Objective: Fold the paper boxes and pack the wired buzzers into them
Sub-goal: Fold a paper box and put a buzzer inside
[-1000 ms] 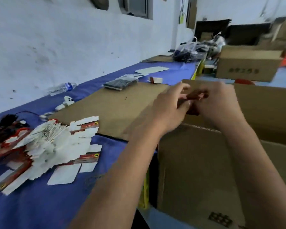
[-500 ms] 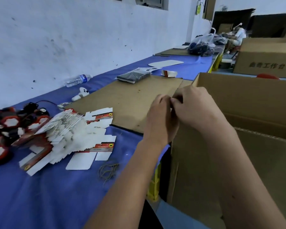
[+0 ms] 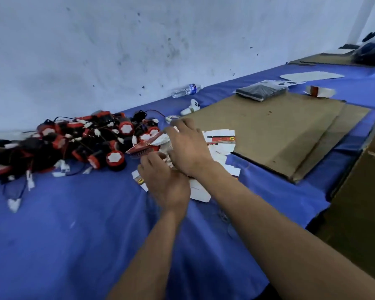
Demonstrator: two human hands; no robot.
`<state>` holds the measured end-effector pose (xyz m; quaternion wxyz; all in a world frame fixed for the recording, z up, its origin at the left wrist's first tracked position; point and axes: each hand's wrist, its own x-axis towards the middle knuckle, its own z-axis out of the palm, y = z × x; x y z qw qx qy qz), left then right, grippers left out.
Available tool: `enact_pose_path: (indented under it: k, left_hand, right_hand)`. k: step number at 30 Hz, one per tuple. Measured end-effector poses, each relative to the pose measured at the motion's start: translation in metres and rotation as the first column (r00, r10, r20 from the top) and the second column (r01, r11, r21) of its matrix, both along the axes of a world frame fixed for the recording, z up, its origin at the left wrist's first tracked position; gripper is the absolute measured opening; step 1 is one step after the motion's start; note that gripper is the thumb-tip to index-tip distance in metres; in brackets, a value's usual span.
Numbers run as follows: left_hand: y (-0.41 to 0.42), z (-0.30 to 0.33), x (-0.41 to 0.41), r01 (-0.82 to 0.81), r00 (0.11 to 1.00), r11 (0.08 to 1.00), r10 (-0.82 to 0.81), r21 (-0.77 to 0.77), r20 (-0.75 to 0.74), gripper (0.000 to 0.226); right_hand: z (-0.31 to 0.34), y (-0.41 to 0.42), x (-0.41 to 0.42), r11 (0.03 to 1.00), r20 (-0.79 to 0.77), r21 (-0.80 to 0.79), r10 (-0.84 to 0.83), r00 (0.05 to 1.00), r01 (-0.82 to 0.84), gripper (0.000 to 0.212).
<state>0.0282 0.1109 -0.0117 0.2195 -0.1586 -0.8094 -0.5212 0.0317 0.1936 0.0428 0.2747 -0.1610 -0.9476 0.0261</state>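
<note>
Hands (image 3: 167,180) x2 on flat-box pile (image 3: 220,146); buzzers (image 3: 78,141) heaped, uncountable.

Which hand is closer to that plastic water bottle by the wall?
Right. The right hand reaches farther up the table toward the water bottle; the left hand sits nearer the person.

Buzzer pile (image 3: 74,144) blocks left; blue tabletop (image 3: 63,245) near is open.

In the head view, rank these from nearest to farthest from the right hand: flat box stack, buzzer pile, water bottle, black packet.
From the right hand:
1. Flat box stack, right under the hand.
2. Buzzer pile, to its left.
3. Water bottle, beyond it by the wall.
4. Black packet, far right on the cardboard sheet.
</note>
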Motion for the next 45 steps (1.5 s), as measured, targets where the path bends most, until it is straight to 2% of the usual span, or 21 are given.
enact_pose_path:
  k: [2, 4, 7, 11, 13, 15, 18, 20, 23, 26, 29, 30, 31, 32, 33, 35, 36, 38, 40, 43, 45]
  left_hand:
    - [-0.003, 0.004, -0.012, -0.039, 0.999, 0.994, 0.035, 0.105, 0.036, 0.030]
    - [-0.005, 0.005, -0.021, -0.065, 0.995, 0.983, 0.052, 0.170, 0.080, 0.030]
    - [-0.010, 0.003, -0.036, -0.133, 0.980, 0.963, 0.092, 0.236, 0.174, 0.026]
    - [-0.024, 0.002, -0.060, -0.209, 0.932, 0.919, 0.085, 0.334, 0.352, 0.022]
    - [-0.031, 0.007, -0.069, -0.256, 0.865, 0.848, -0.013, 0.464, 0.501, 0.016]
    - [-0.040, 0.015, -0.077, -0.262, 0.775, 0.723, -0.237, 0.639, 0.586, 0.017]
    - [-0.071, 0.024, -0.082, -0.098, 0.648, 0.500, -0.624, 0.861, 0.436, 0.050]
    - [-0.103, 0.027, -0.084, -0.003, 0.617, 0.458, -0.699, 0.889, 0.362, 0.057]
    - [-0.162, 0.027, -0.084, 0.037, 0.641, 0.440, -0.699, 0.897, 0.317, 0.077]
    - [-0.224, 0.019, -0.079, 0.038, 0.691, 0.446, -0.658, 0.894, 0.299, 0.088]
    - [-0.288, 0.002, -0.076, 0.077, 0.692, 0.438, -0.670, 0.896, 0.268, 0.055]
    - [-0.306, -0.003, -0.075, 0.063, 0.672, 0.434, -0.685, 0.898, 0.284, 0.050]
    - [-0.320, -0.006, -0.074, 0.041, 0.656, 0.444, -0.688, 0.895, 0.311, 0.049]
    - [-0.332, -0.011, -0.073, 0.020, 0.652, 0.465, -0.677, 0.885, 0.341, 0.050]
    - [-0.338, -0.015, -0.073, 0.012, 0.650, 0.485, -0.668, 0.875, 0.362, 0.048]
    - [-0.338, -0.021, -0.073, 0.024, 0.669, 0.536, -0.636, 0.844, 0.385, 0.036]
    - [-0.336, -0.022, -0.074, 0.036, 0.697, 0.592, -0.592, 0.805, 0.404, 0.033]
    - [-0.328, -0.024, -0.074, 0.073, 0.764, 0.717, -0.487, 0.694, 0.423, 0.039]
    - [-0.323, -0.023, -0.071, 0.131, 0.754, 0.743, -0.504, 0.656, 0.421, 0.048]
    - [-0.324, -0.015, -0.065, 0.210, 0.586, 0.684, -0.660, 0.699, 0.470, 0.068]
    - [-0.328, -0.012, -0.066, 0.254, 0.466, 0.587, -0.771, 0.769, 0.434, 0.079]
  right_hand:
    - [0.005, -0.001, -0.034, 0.996, 0.108, -0.011, 0.086, 0.990, -0.086, 0.058]
    - [0.003, -0.001, -0.061, 0.994, 0.347, -0.020, 0.106, 0.932, -0.105, 0.066]
    - [-0.001, -0.008, -0.074, 0.998, 0.523, 0.042, 0.025, 0.852, -0.055, 0.046]
    - [0.005, -0.027, -0.062, 0.995, 0.221, 0.097, -0.009, 0.975, -0.013, 0.010]
    - [0.007, -0.037, -0.054, 0.997, 0.093, 0.076, -0.010, 0.996, 0.003, 0.020]
    - [0.011, -0.051, -0.044, 0.999, 0.000, 0.036, 0.023, 1.000, -0.023, 0.023]
    - [0.018, -0.084, -0.037, 0.986, -0.059, -0.049, 0.154, 0.986, -0.157, 0.015]
    - [0.018, -0.112, -0.035, 0.969, -0.128, -0.094, 0.214, 0.968, -0.227, 0.015]
    - [0.014, -0.158, -0.034, 0.923, -0.440, -0.189, 0.227, 0.869, -0.337, 0.008]
    - [0.005, -0.202, -0.035, 0.751, -0.659, -0.440, 0.103, 0.745, -0.492, 0.009]
    - [-0.016, -0.240, -0.040, 0.221, -0.532, -0.815, 0.082, 0.843, -0.536, 0.024]
    - [-0.025, -0.247, -0.041, 0.109, -0.460, -0.874, 0.134, 0.878, -0.474, 0.026]
    - [-0.035, -0.252, -0.042, 0.077, -0.398, -0.905, 0.199, 0.896, -0.419, 0.026]
    - [-0.046, -0.256, -0.043, 0.134, -0.339, -0.914, 0.266, 0.903, -0.383, 0.025]
    - [-0.055, -0.259, -0.044, 0.272, -0.284, -0.886, 0.324, 0.903, -0.376, 0.025]
    - [-0.069, -0.262, -0.045, 0.535, -0.213, -0.728, 0.418, 0.883, -0.429, 0.032]
    - [-0.073, -0.264, -0.046, 0.595, -0.197, -0.652, 0.464, 0.864, -0.469, 0.042]
    - [-0.079, -0.268, -0.045, 0.601, -0.154, -0.617, 0.541, 0.827, -0.508, 0.080]
    - [-0.080, -0.269, -0.044, 0.556, -0.118, -0.663, 0.582, 0.804, -0.500, 0.113]
    - [-0.081, -0.266, -0.044, 0.428, -0.206, -0.743, 0.585, 0.784, -0.515, 0.129]
    - [-0.081, -0.265, -0.043, 0.440, -0.221, -0.718, 0.591, 0.776, -0.539, 0.131]
